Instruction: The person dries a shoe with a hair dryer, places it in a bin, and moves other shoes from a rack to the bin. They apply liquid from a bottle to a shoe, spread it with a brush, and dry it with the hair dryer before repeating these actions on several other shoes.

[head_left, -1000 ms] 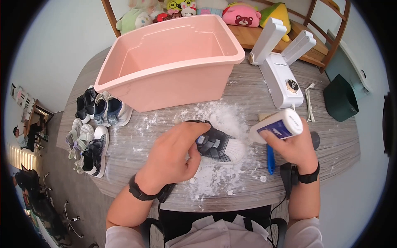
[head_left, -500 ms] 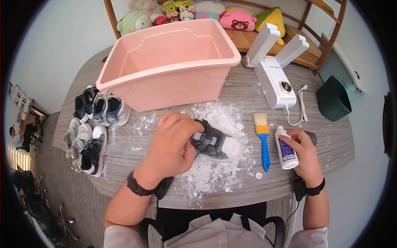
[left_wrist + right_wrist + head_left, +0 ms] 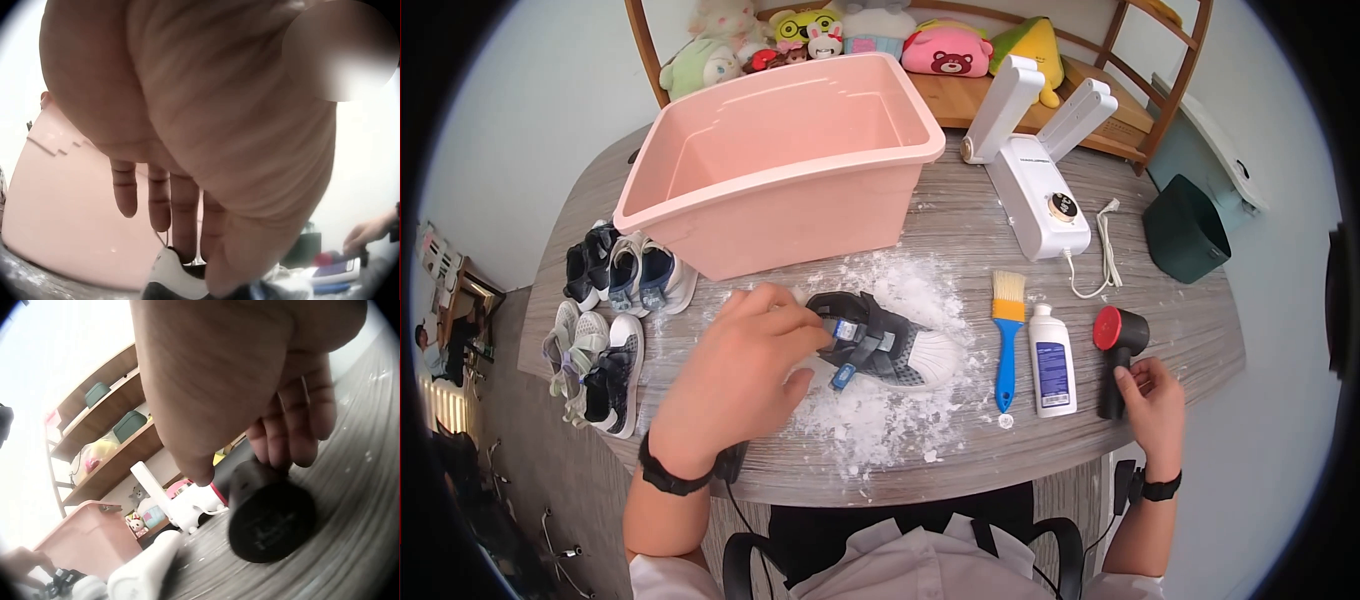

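Observation:
A dark grey shoe [image 3: 880, 340] with a white toe cap and straps lies on the table amid scattered white powder [image 3: 895, 425]. My left hand [image 3: 735, 370] is at its heel end, fingertips by the collar and thumb held apart from them. In the left wrist view, the straight fingers reach down to the shoe's white heel edge [image 3: 178, 275]. My right hand [image 3: 1155, 405] holds the handle of a black hand-held device [image 3: 1135, 335] with a round red face. The handle sits between thumb and fingers, its flat round end [image 3: 272, 522] facing the right wrist camera.
A white bottle [image 3: 1052, 360] stands beside a blue-handled brush [image 3: 1006, 350]. Behind the shoe is a pink tub [image 3: 790, 220]; several shoes [image 3: 615, 380] sit at left. A white appliance [image 3: 1035, 200] with two upright arms, its cable and a dark green bin [image 3: 1185, 235] occupy the right.
The right hand tilted the bottle down from above the shoe, set it beside the brush, let go and took the black device's handle. The left hand drew back toward the shoe's heel.

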Available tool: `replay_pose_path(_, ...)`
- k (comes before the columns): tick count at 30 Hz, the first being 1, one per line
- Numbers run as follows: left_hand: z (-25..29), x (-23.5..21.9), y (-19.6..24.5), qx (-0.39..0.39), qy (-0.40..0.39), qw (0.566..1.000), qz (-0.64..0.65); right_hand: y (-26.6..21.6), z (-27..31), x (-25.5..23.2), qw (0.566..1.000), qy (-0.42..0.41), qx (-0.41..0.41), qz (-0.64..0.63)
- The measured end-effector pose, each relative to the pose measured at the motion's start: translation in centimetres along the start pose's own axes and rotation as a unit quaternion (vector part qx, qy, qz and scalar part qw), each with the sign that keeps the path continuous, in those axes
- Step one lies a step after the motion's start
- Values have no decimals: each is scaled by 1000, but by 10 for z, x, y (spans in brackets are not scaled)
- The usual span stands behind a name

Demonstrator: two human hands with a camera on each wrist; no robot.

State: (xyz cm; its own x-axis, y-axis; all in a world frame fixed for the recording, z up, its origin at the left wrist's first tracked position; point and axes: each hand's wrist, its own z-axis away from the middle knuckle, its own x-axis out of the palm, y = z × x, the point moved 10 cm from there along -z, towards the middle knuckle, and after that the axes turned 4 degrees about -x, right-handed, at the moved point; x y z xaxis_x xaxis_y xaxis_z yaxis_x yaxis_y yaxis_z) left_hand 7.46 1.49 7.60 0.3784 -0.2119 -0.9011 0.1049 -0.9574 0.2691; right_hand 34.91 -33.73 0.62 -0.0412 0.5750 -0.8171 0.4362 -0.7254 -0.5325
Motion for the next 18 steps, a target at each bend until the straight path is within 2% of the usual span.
replay_pose_path(2,-2,10,1,16,-22,999,-19,-6,1,6,999,-14,-8,50)
replay_pose_path(4,-2,28,2,24,-77,995,-61,-3,-4,10,998,-15,0,56)
replay_pose_path(6,-4,37,-2,21,-88,993,-72,-3,-12,17,998,-22,0,59)
replay_pose_path(8,-4,45,-8,18,-103,991,-82,10,-20,24,998,-49,24,-11)
replay_pose_path(9,-6,41,-9,22,-75,996,-48,23,-24,21,998,-50,22,-9)
replay_pose_path(10,-6,35,-11,24,-46,999,-13,37,-30,20,993,-55,17,-108)
replay_pose_path(11,-7,33,-13,18,-45,999,-13,42,-32,23,977,-62,11,-206)
replay_pose_path(12,-9,26,-19,-11,-36,999,29,35,-25,26,941,-116,62,-311)
replay_pose_path(13,-10,22,-25,-39,-27,996,72,24,-24,20,941,-120,60,-312)
replay_pose_path(15,-9,24,-31,-42,-13,994,101,-16,-21,16,850,-123,7,-512)
replay_pose_path(17,-9,24,-35,-41,3,990,132,-48,-22,19,852,-91,-12,-516)
replay_pose_path(18,-8,24,-38,-49,3,989,140,-71,-23,28,808,-152,-12,-569)
